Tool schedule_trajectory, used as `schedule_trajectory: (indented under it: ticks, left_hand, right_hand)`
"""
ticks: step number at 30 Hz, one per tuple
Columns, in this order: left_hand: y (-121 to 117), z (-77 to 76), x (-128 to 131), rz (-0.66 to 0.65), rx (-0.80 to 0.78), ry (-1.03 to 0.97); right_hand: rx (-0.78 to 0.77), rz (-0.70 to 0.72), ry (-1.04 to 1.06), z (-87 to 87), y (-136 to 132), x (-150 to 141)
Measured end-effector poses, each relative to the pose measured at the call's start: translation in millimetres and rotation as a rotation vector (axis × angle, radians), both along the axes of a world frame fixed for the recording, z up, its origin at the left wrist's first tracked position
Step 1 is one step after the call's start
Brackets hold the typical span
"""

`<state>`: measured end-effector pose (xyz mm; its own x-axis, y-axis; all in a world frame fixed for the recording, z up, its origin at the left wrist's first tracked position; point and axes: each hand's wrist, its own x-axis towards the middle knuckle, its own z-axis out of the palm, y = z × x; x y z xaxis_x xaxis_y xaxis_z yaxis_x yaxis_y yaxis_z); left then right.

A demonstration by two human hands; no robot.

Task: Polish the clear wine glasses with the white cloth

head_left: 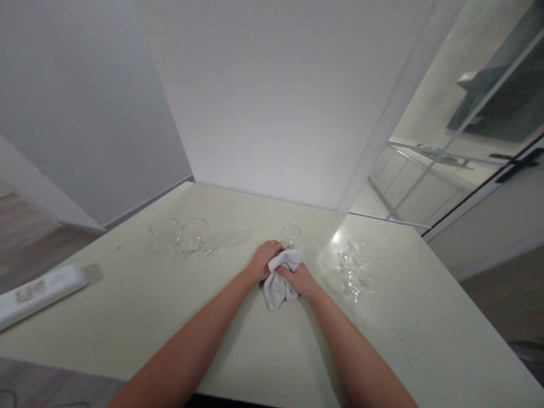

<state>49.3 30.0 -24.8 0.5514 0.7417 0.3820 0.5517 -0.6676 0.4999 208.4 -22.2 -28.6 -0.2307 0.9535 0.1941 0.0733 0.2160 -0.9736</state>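
Observation:
At the middle of the table, my right hand (301, 279) is closed on a crumpled white cloth (279, 288). My left hand (264, 262) curls around the other side of the same bundle, gripping a stemmed glass whose round foot (291, 233) shows just beyond the cloth, pointing away from me. The cloth and my fingers hide the bowl of this glass. Two clear stemmed glasses, a left one (165, 233) and a right one (196, 232), stand together to the left. Several more clear glasses (349, 273) are grouped to the right, their outlines hard to separate.
The pale table (238, 209) meets a white wall (272, 113) at its far edge. A long white object (46, 289), perhaps a power strip, lies at the left edge. On the right stands a glazed partition (425, 181) beside a door with a black handle (518, 165).

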Motion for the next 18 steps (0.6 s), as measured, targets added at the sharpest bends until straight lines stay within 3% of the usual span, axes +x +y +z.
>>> schedule_trajectory:
  ticks: [8,13,15,18]
  left_hand:
    - [-3.6,1.7,-0.2,0.195,0.008,0.009]
    - [-4.2,7.2,1.1,0.206,-0.028,-0.035]
    - [-5.2,7.6,1.6,0.209,-0.021,-0.070]
    - [-7.7,7.4,3.6,0.247,-0.036,-0.133]
  right_hand:
    - [-0.005,-0.015,-0.003,-1.7,-0.5,1.1]
    - [0.000,-0.020,0.007,0.3,-2.2,-0.3]
    - [0.014,-0.088,0.006,2.2,-2.8,-0.9]
    - [0.046,-0.331,0.029,2.9,-0.5,0.6]
